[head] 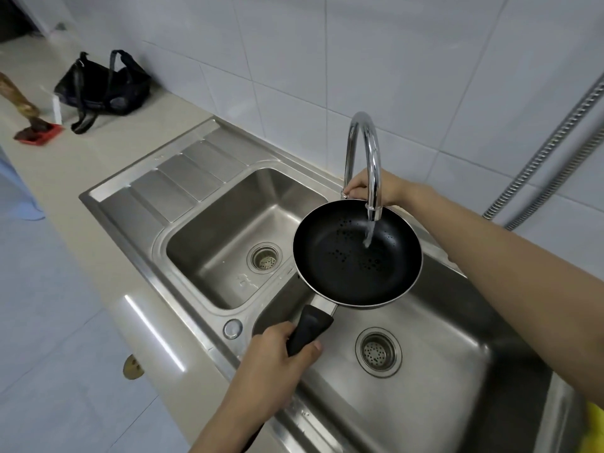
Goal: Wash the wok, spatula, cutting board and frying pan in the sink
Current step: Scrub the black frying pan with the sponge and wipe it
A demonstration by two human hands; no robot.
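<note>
The left hand (277,358) grips the frying pan (356,256) over the near sink (457,371). Water runs in. The right hand (376,188) grips the tap (366,152). Washing looks just begun; other things aren't seen.

The left hand (281,358) is curled in a tight grip; the right hand (376,188) is stretched forward with fingers bent.
</note>
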